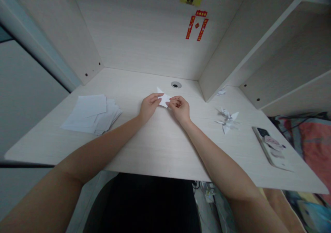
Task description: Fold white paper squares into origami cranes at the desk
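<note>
A small folded white paper piece (pixel 162 97) with a pointed tip lies at the middle of the pale wooden desk (pixel 160 146). My left hand (pixel 149 106) pinches its left side with curled fingers. My right hand (pixel 179 108) grips its right edge, fingers closed over the paper. Both forearms reach in from the near edge of the desk.
A loose stack of white paper sheets (pixel 91 114) lies at the left. Folded paper cranes (pixel 227 119) sit at the right, another small one (pixel 221 91) by the shelf wall. A phone (pixel 271 146) lies near the right edge. A cable hole (pixel 176 85) is behind the hands.
</note>
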A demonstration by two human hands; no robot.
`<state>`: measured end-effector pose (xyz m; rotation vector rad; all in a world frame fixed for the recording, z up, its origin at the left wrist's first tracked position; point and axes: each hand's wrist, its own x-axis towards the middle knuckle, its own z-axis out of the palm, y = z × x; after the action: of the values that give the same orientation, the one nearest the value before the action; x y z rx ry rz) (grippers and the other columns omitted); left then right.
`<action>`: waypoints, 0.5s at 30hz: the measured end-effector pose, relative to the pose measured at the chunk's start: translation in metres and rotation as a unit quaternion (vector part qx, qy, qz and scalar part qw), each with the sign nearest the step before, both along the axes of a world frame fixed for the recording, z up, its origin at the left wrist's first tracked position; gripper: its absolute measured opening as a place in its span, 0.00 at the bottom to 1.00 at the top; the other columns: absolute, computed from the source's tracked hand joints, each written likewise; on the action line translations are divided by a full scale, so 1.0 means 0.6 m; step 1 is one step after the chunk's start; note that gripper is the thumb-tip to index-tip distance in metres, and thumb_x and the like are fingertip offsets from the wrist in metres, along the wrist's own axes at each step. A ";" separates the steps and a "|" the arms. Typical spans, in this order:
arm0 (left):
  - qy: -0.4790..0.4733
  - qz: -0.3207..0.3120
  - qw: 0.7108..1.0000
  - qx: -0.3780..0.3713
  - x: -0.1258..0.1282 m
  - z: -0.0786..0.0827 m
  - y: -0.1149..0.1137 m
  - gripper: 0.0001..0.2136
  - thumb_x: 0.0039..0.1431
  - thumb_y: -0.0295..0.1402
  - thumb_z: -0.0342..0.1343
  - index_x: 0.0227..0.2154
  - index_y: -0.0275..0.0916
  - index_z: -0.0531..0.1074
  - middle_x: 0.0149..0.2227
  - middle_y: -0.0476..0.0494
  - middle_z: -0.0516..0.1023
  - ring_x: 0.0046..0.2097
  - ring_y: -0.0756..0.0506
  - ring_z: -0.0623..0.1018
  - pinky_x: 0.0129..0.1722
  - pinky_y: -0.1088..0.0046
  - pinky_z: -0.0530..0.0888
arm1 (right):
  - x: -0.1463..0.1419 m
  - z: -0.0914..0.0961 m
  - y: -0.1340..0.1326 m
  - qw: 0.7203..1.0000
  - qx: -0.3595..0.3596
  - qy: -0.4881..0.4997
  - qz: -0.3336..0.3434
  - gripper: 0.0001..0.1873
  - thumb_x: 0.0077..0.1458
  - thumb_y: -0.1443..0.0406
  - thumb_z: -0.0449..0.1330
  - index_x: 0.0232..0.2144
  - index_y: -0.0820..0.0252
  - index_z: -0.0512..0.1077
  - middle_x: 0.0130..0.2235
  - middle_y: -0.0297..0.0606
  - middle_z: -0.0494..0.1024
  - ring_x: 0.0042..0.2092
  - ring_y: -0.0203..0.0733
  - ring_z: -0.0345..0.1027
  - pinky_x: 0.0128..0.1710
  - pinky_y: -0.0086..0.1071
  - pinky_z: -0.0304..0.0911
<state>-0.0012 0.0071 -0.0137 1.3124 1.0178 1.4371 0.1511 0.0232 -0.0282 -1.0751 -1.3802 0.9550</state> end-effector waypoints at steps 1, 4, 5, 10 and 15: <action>0.000 0.000 1.000 -0.003 0.000 0.000 0.000 0.14 0.51 0.34 0.56 0.41 0.37 0.73 0.35 0.44 0.78 0.35 0.49 0.75 0.37 0.73 0.72 | 0.000 -0.001 0.001 1.000 -0.002 0.001 0.000 0.16 0.41 0.58 0.64 0.33 0.59 0.67 0.26 0.34 0.76 0.27 0.36 0.69 0.28 0.28 0.62; 0.003 0.001 1.000 -0.015 0.001 0.001 -0.001 0.15 0.52 0.35 0.56 0.42 0.37 0.73 0.36 0.44 0.78 0.36 0.49 0.75 0.37 0.73 0.72 | 0.001 -0.002 0.001 1.000 -0.002 0.000 0.005 0.17 0.42 0.58 0.64 0.34 0.58 0.66 0.26 0.33 0.77 0.27 0.37 0.70 0.28 0.29 0.62; 0.004 -0.002 1.000 -0.018 0.001 0.002 -0.002 0.15 0.52 0.35 0.57 0.43 0.37 0.73 0.36 0.44 0.78 0.36 0.49 0.75 0.37 0.74 0.72 | 0.001 -0.001 0.000 1.000 0.000 -0.003 0.007 0.16 0.42 0.58 0.64 0.34 0.58 0.66 0.25 0.33 0.77 0.27 0.37 0.70 0.28 0.29 0.62; 0.007 -0.028 0.999 -0.026 0.003 0.008 -0.006 0.17 0.52 0.36 0.57 0.46 0.38 0.71 0.36 0.44 0.78 0.37 0.49 0.76 0.39 0.74 0.72 | 0.000 0.008 -0.006 1.000 0.015 -0.015 0.008 0.12 0.45 0.60 0.61 0.33 0.58 0.70 0.25 0.34 0.76 0.27 0.37 0.70 0.28 0.29 0.63; -0.003 -0.045 0.999 -0.004 0.007 0.011 -0.011 0.24 0.46 0.33 0.62 0.49 0.38 0.67 0.43 0.41 0.76 0.42 0.47 0.77 0.44 0.70 0.72 | -0.003 0.018 -0.015 0.999 0.033 -0.014 0.015 0.11 0.48 0.62 0.58 0.35 0.59 0.73 0.30 0.36 0.77 0.28 0.36 0.70 0.29 0.29 0.65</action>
<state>0.0028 0.0007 -0.0069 1.3319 0.9475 1.3672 0.1490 0.0144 -0.0173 -1.0234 -1.4441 0.9134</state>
